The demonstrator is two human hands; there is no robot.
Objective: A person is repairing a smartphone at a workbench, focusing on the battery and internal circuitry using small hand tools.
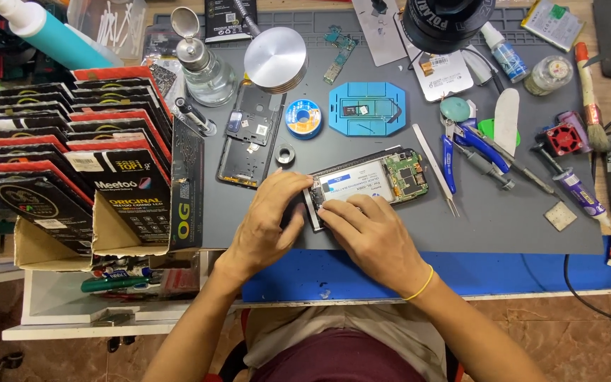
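Note:
An opened phone (376, 177) lies on the grey work mat (503, 219), its white battery and green circuit board showing. My left hand (270, 219) grips the phone's near left end, fingers curled over the edge. My right hand (373, 237) rests on the phone's lower edge, fingertips pressing beside the battery. A yellow band circles my right wrist. Whether a small tool sits under my fingers is hidden.
A black phone back frame (249, 141) lies left of the phone. Around it are a solder reel (303, 117), a blue jig (366, 108), tweezers (434, 168), blue-handled pliers (472, 145), a glass dispenser bottle (203, 67) and a cardboard box of packaged parts (79, 163).

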